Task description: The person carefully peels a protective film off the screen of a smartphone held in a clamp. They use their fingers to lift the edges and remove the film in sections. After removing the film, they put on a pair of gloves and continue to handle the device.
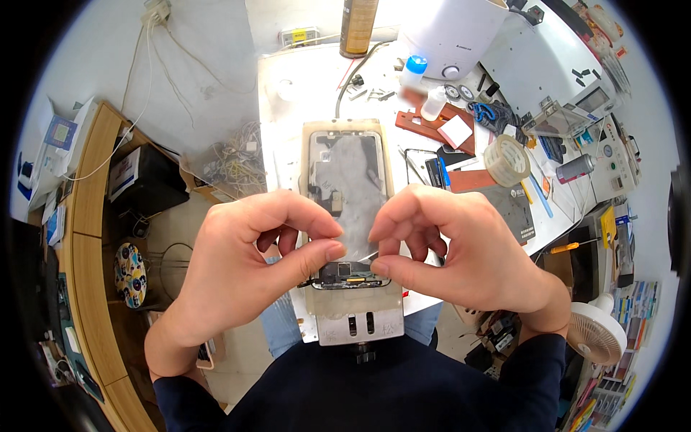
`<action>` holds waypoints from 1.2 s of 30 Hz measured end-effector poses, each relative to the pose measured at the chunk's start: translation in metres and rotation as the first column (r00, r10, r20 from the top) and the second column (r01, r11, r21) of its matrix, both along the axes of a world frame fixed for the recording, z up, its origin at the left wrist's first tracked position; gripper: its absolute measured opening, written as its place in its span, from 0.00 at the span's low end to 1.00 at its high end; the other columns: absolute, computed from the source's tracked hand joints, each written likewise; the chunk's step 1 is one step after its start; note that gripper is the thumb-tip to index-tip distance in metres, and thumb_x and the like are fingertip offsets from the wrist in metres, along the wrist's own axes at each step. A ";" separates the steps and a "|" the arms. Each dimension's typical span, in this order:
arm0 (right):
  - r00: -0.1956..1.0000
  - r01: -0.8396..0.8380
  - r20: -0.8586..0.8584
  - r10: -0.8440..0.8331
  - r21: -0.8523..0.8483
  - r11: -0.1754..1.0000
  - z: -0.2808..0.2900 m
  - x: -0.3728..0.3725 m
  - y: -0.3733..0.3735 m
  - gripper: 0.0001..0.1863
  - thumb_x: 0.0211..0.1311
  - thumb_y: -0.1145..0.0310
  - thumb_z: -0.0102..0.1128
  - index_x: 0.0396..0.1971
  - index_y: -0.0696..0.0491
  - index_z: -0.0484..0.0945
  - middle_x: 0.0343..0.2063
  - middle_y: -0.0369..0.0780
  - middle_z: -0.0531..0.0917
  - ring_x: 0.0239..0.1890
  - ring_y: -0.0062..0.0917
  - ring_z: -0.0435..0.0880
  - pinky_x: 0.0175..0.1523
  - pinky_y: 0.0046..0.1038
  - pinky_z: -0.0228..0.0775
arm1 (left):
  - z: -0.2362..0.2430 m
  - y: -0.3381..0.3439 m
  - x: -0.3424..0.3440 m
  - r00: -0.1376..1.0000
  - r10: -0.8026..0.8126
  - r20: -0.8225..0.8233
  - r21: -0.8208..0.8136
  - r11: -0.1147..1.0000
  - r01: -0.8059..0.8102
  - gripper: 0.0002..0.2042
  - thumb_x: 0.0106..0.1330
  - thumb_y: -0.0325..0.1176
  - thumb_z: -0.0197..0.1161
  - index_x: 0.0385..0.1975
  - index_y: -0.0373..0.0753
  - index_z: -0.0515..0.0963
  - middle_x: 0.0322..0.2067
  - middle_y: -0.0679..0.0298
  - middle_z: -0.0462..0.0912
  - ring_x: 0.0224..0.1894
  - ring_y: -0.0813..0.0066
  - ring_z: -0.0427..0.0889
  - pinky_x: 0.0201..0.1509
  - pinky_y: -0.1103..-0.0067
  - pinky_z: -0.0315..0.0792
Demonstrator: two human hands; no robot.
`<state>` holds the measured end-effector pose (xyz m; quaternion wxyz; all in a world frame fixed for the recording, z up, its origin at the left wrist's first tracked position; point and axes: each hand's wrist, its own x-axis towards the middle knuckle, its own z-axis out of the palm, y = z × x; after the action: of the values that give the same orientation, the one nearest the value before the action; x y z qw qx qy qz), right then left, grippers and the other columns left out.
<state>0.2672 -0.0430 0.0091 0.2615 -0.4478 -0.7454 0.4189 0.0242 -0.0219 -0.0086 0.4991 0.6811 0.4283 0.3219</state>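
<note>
A phone-shaped panel with a dark frame and grey, smudged surface [345,162] lies lengthwise on a beige-and-metal heating-plate fixture [358,311]. My left hand [266,259] is over the panel's lower left, index and thumb tips slightly apart, other fingers curled. My right hand [450,255] mirrors it at the lower right, with its thumb at the panel's edge and index tip raised a little above. A thin pale strip [363,258] crosses near the right thumb; whether either hand touches it I cannot tell. Small dark parts and a yellow piece [356,281] show along the bottom end.
Behind and right on the white bench [277,108] are a tape roll [506,158], red-brown boards [421,122], bottles [433,103], a white machine [453,36] and several tools. A wooden cabinet [88,237] stands left; a small fan [594,331] is at lower right.
</note>
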 end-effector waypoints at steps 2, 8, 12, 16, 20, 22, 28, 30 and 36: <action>1.000 -0.005 0.000 0.005 0.015 1.000 -0.001 0.000 0.000 0.11 0.59 0.74 0.69 0.40 0.57 0.78 0.27 0.36 0.84 0.25 0.22 0.83 0.31 0.25 0.74 | -0.002 0.001 0.000 1.000 -0.001 -0.001 0.011 1.000 0.001 0.06 0.59 0.24 0.76 0.33 0.38 0.86 0.29 0.73 0.85 0.29 0.92 0.70 0.32 0.88 0.62; 1.000 -0.018 0.006 0.018 0.037 0.999 -0.002 0.000 0.001 0.11 0.59 0.73 0.69 0.40 0.57 0.78 0.26 0.36 0.84 0.25 0.22 0.83 0.31 0.25 0.74 | -0.004 0.001 -0.001 1.000 -0.003 0.000 0.006 1.000 0.003 0.06 0.58 0.24 0.76 0.33 0.38 0.86 0.30 0.73 0.85 0.29 0.92 0.70 0.33 0.88 0.62; 1.000 -0.021 0.018 0.020 0.024 0.999 -0.001 0.001 0.001 0.11 0.59 0.73 0.69 0.40 0.57 0.78 0.26 0.36 0.84 0.25 0.22 0.83 0.31 0.25 0.74 | -0.004 0.001 -0.001 1.000 -0.005 0.003 0.005 1.000 0.005 0.06 0.58 0.24 0.76 0.34 0.38 0.86 0.30 0.73 0.85 0.29 0.92 0.70 0.33 0.88 0.62; 1.000 -0.021 0.018 0.020 0.023 1.000 -0.002 0.000 0.001 0.11 0.59 0.73 0.69 0.39 0.57 0.78 0.26 0.37 0.84 0.25 0.23 0.83 0.31 0.25 0.74 | -0.003 0.001 -0.001 1.000 -0.016 -0.001 0.001 1.000 0.016 0.06 0.59 0.24 0.76 0.34 0.38 0.86 0.30 0.73 0.85 0.30 0.92 0.70 0.33 0.88 0.62; 1.000 -0.018 0.016 0.018 0.020 1.000 -0.001 -0.002 0.001 0.11 0.59 0.73 0.68 0.39 0.57 0.78 0.27 0.37 0.85 0.25 0.23 0.83 0.31 0.26 0.74 | -0.002 0.002 -0.002 1.000 -0.023 0.006 -0.019 1.000 0.023 0.06 0.59 0.24 0.75 0.34 0.37 0.85 0.30 0.73 0.84 0.30 0.91 0.69 0.33 0.88 0.62; 1.000 -0.017 0.019 0.016 0.017 1.000 0.000 -0.002 0.001 0.11 0.59 0.73 0.68 0.40 0.57 0.78 0.26 0.37 0.85 0.25 0.24 0.83 0.32 0.26 0.75 | -0.002 0.003 -0.003 1.000 -0.029 0.003 -0.017 0.999 0.029 0.06 0.60 0.24 0.75 0.35 0.37 0.85 0.30 0.73 0.83 0.30 0.91 0.69 0.33 0.88 0.62; 0.999 -0.016 0.034 0.016 0.010 1.000 0.000 -0.004 0.000 0.10 0.60 0.73 0.68 0.39 0.58 0.78 0.26 0.38 0.85 0.26 0.25 0.84 0.32 0.27 0.75 | -0.005 0.002 -0.005 0.999 -0.036 -0.006 -0.008 0.999 0.036 0.07 0.60 0.24 0.75 0.35 0.38 0.84 0.30 0.73 0.84 0.30 0.91 0.71 0.34 0.88 0.62; 0.999 -0.009 0.038 0.009 0.006 1.000 0.000 -0.004 0.000 0.10 0.60 0.73 0.68 0.39 0.58 0.78 0.27 0.39 0.85 0.26 0.26 0.84 0.32 0.27 0.76 | -0.007 0.002 -0.005 0.999 -0.044 -0.004 0.013 0.999 0.044 0.07 0.60 0.24 0.75 0.35 0.39 0.83 0.31 0.73 0.85 0.31 0.92 0.71 0.34 0.88 0.62; 1.000 0.001 0.018 -0.002 0.070 0.998 -0.005 -0.004 -0.002 0.11 0.59 0.76 0.72 0.39 0.55 0.80 0.26 0.30 0.85 0.23 0.08 0.77 0.27 0.15 0.65 | -0.010 0.002 -0.004 0.997 -0.082 -0.008 0.083 0.993 0.082 0.08 0.60 0.27 0.76 0.34 0.38 0.81 0.30 0.71 0.85 0.27 0.89 0.70 0.29 0.86 0.64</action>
<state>0.2635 -0.0446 0.0037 0.2706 -0.4427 -0.7617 0.3880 0.0200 -0.0203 -0.0185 0.4821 0.7191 0.3875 0.3168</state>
